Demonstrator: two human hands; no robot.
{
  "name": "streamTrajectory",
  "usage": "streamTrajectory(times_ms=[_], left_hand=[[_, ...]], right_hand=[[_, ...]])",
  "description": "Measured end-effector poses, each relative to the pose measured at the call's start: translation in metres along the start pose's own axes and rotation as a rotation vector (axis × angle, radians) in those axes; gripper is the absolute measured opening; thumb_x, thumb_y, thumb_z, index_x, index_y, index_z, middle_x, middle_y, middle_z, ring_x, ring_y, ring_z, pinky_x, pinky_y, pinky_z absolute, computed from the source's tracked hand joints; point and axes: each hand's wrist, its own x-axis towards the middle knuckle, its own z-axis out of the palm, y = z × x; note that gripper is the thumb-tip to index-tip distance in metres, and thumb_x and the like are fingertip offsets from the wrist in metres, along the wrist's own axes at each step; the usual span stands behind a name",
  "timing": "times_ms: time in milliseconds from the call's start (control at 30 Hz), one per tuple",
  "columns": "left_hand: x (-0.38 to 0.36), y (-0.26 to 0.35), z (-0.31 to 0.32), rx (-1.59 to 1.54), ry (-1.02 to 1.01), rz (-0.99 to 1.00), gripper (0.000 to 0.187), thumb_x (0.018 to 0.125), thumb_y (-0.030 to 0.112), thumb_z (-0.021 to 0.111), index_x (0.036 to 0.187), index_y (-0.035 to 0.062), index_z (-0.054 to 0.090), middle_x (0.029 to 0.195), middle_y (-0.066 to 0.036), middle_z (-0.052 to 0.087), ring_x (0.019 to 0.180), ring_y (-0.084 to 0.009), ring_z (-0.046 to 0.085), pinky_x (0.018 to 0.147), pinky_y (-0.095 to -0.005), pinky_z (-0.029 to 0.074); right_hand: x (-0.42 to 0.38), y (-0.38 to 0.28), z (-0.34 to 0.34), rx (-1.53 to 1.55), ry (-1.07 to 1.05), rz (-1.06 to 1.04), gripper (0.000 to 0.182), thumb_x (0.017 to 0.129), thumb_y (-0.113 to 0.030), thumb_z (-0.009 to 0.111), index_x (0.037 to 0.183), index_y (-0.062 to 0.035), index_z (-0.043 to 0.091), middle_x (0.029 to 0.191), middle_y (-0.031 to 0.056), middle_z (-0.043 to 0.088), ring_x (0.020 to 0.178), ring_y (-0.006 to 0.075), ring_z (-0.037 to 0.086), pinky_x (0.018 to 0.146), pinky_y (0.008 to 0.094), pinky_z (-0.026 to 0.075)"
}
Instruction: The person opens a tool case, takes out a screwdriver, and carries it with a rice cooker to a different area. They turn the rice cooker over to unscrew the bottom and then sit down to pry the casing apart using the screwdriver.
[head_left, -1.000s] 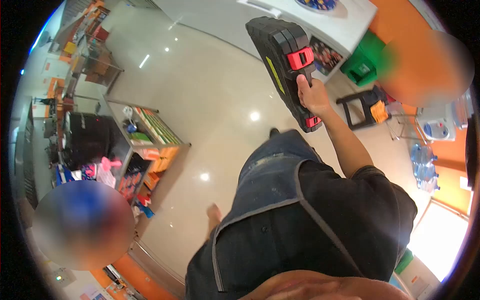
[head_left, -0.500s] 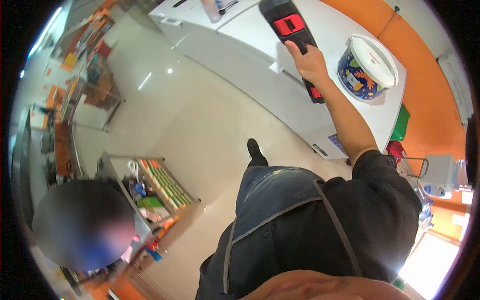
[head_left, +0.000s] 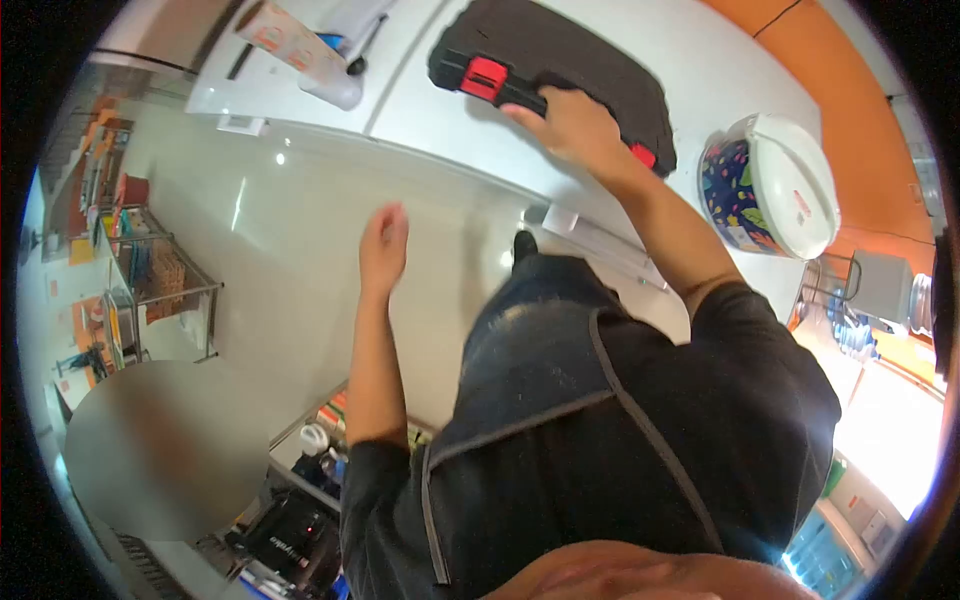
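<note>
A black plastic tool case (head_left: 570,55) with red latches lies on the white top of what looks like a chest freezer (head_left: 400,70). My right hand (head_left: 578,125) is closed around the handle along the case's near edge. My left hand (head_left: 384,248) hangs over the floor, away from the freezer, holding nothing, its fingers loosely extended. To the right of the case stands a white-lidded bucket (head_left: 735,190) with a dark blue, leaf-patterned side.
A clear cup-like container (head_left: 335,88) and a black-handled utensil (head_left: 368,45) are at the top's left. Shelving racks (head_left: 170,260) line the far left. Near my left elbow is a low shelf with goods (head_left: 318,445). An orange wall (head_left: 860,110) rises behind the freezer.
The tool case has gone from being held up on edge to lying flat on the white top, my right hand still on its handle. My left hand has come into view.
</note>
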Motion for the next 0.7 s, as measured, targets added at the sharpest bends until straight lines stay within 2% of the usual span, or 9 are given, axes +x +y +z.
streamTrajectory(times_ms=[33, 100, 167, 267, 367, 400, 500, 600, 700], left_hand=[[0.035, 0.009, 0.018, -0.19, -0.059, 0.014, 0.036, 0.102, 0.03, 0.06, 0.124, 0.0014, 0.062, 0.115, -0.012, 0.068, 0.108, -0.0206, 0.066, 0.093, -0.0339, 0.051], [0.088, 0.059, 0.053, -0.562, -0.139, -0.175, 0.042, 0.102, 0.031, 0.061, 0.131, 0.0011, 0.057, 0.118, -0.009, 0.065, 0.104, -0.0181, 0.065, 0.088, -0.0333, 0.053], [0.126, 0.079, 0.086, -0.891, -0.12, -0.314, 0.038, 0.101, 0.028, 0.064, 0.127, 0.003, 0.054, 0.12, -0.008, 0.064, 0.101, -0.0195, 0.065, 0.085, -0.0303, 0.053], [0.17, 0.075, 0.116, -0.968, -0.041, -0.488, 0.031, 0.1, 0.026, 0.066, 0.117, 0.0025, 0.054, 0.111, -0.009, 0.064, 0.096, -0.0188, 0.064, 0.08, -0.0286, 0.054], [0.203, 0.065, 0.115, -1.046, -0.136, -0.457, 0.027, 0.097, 0.024, 0.07, 0.1, 0.0014, 0.057, 0.094, -0.007, 0.065, 0.086, -0.0144, 0.064, 0.074, -0.0249, 0.054], [0.208, 0.061, 0.116, -1.031, -0.128, -0.484, 0.026, 0.098, 0.025, 0.069, 0.098, 0.0016, 0.058, 0.087, -0.005, 0.065, 0.082, -0.0137, 0.064, 0.075, -0.0266, 0.055], [0.231, 0.021, 0.118, -1.122, -0.304, -0.523, 0.026, 0.098, 0.025, 0.069, 0.096, 0.0016, 0.058, 0.09, -0.006, 0.066, 0.082, -0.0145, 0.064, 0.077, -0.0293, 0.056], [0.25, 0.0, 0.114, -0.99, -0.485, -0.47, 0.026, 0.097, 0.024, 0.07, 0.095, 0.0011, 0.058, 0.092, -0.008, 0.067, 0.082, -0.0159, 0.065, 0.081, -0.0321, 0.058], [0.255, 0.002, 0.112, -1.005, -0.538, -0.506, 0.025, 0.097, 0.022, 0.069, 0.094, 0.0, 0.058, 0.093, -0.01, 0.067, 0.085, -0.0176, 0.066, 0.084, -0.033, 0.058]], right_hand=[[0.015, 0.003, 0.015, -0.015, -0.036, 0.006, 0.083, 0.087, -0.079, 0.05, 0.121, -0.0057, 0.067, 0.105, 0.0215, 0.072, 0.103, 0.0385, 0.069, 0.088, 0.0477, 0.054], [0.043, 0.002, 0.033, -0.014, -0.059, 0.03, 0.08, 0.088, -0.078, 0.05, 0.118, -0.0066, 0.068, 0.105, 0.0214, 0.072, 0.104, 0.0382, 0.069, 0.088, 0.048, 0.055], [0.062, 0.007, 0.054, 0.0, -0.103, 0.01, 0.075, 0.088, -0.074, 0.052, 0.118, -0.0076, 0.068, 0.104, 0.0214, 0.072, 0.099, 0.0392, 0.07, 0.085, 0.0492, 0.056], [0.087, 0.004, 0.079, 0.012, -0.132, 0.001, 0.07, 0.091, -0.07, 0.052, 0.12, -0.0077, 0.066, 0.101, 0.0213, 0.072, 0.094, 0.0405, 0.071, 0.081, 0.0507, 0.056], [0.103, -0.006, 0.085, 0.042, -0.153, 0.071, 0.064, 0.095, -0.065, 0.049, 0.12, -0.0079, 0.064, 0.099, 0.0213, 0.072, 0.093, 0.0404, 0.07, 0.08, 0.0507, 0.056], [0.108, -0.002, 0.099, 0.044, -0.133, 0.059, 0.057, 0.099, -0.058, 0.049, 0.12, -0.0076, 0.063, 0.097, 0.021, 0.072, 0.092, 0.0407, 0.07, 0.079, 0.0514, 0.056], [0.113, 0.003, 0.135, 0.025, -0.068, 0.088, 0.049, 0.099, -0.051, 0.053, 0.119, -0.008, 0.064, 0.103, 0.0196, 0.071, 0.096, 0.0386, 0.069, 0.08, 0.0496, 0.056], [0.096, -0.001, 0.151, -0.116, 0.324, -0.041, 0.034, 0.096, -0.036, 0.064, 0.116, -0.0081, 0.065, 0.107, 0.0177, 0.068, 0.095, 0.0379, 0.066, 0.08, 0.0479, 0.055], [0.05, -0.006, 0.14, 0.059, 0.641, -0.139, 0.024, 0.092, -0.021, 0.068, 0.11, -0.0051, 0.064, 0.106, 0.017, 0.064, 0.092, 0.0347, 0.064, 0.082, 0.0455, 0.053]])
